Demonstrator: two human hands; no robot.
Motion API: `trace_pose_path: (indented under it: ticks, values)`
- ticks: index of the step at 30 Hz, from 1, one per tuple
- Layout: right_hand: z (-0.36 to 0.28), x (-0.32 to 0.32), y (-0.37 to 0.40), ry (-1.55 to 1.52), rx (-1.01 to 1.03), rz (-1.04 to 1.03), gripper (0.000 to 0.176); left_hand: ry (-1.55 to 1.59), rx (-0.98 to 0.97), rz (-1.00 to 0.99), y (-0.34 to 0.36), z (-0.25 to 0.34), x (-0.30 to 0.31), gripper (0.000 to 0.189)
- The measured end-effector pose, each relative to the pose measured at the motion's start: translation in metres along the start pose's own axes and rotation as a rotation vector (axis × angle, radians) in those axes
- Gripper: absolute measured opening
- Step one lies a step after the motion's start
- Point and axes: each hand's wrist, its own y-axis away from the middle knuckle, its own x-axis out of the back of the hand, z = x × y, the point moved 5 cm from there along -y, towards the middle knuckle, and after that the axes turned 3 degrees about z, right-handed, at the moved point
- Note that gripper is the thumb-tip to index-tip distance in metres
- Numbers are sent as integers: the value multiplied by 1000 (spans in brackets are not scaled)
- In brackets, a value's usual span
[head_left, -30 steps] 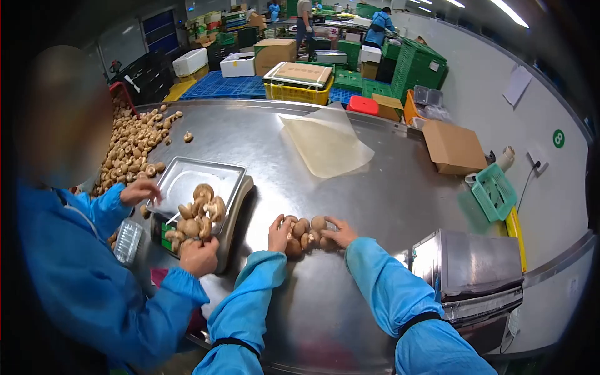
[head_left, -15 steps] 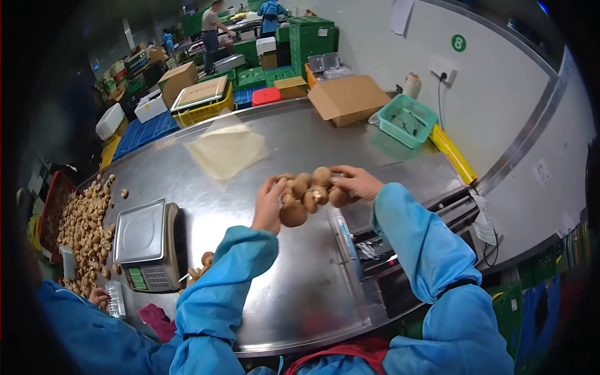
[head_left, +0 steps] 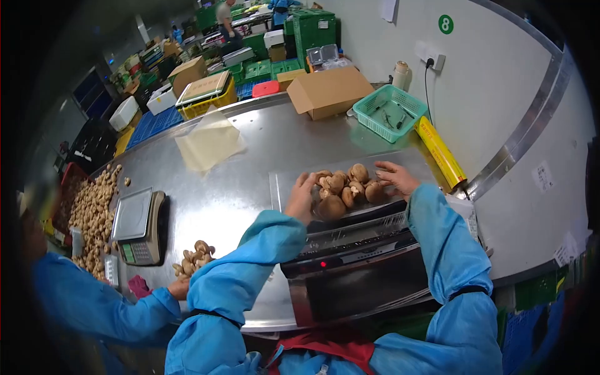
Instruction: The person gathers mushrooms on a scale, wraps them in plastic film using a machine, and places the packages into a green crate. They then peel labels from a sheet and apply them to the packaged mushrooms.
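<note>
Co-worker's hand (head_left: 180,288) half behind the blue sleeve (head_left: 237,275); contents of green basket (head_left: 365,119) indistinct

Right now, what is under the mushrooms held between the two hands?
The flat steel plate lies under the mushrooms, cupped between left hand and right hand. Whether they touch it is hidden.

I see my left hand (head_left: 302,199) and right hand (head_left: 395,178) cupped against either side of a clump of mushrooms (head_left: 344,187), pressing it between them on the steel plate (head_left: 284,181) of a machine (head_left: 356,262). Just beyond my right hand lies a yellow film roll (head_left: 440,153), with a green basket (head_left: 390,111) further out. Well off from my left hand, a scale (head_left: 139,225) sits on the table (head_left: 231,187), where a co-worker's hand (head_left: 180,287) touches a small mushroom pile (head_left: 195,256).
</note>
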Motion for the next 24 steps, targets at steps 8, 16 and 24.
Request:
trace_pose_path:
  ticks: [8, 16, 24]
  values:
    - [1, 70, 80, 871, 743, -177, 29, -1487, -852, -313, 92, 48, 78, 30]
    - [-10, 57, 92, 1028, 871, -104, 27, -1470, -905, -357, 75, 37, 45, 29]
    - [11, 25, 84, 1426, 1185, -303, 42, -1960, -1067, -855, 92, 28, 50, 27]
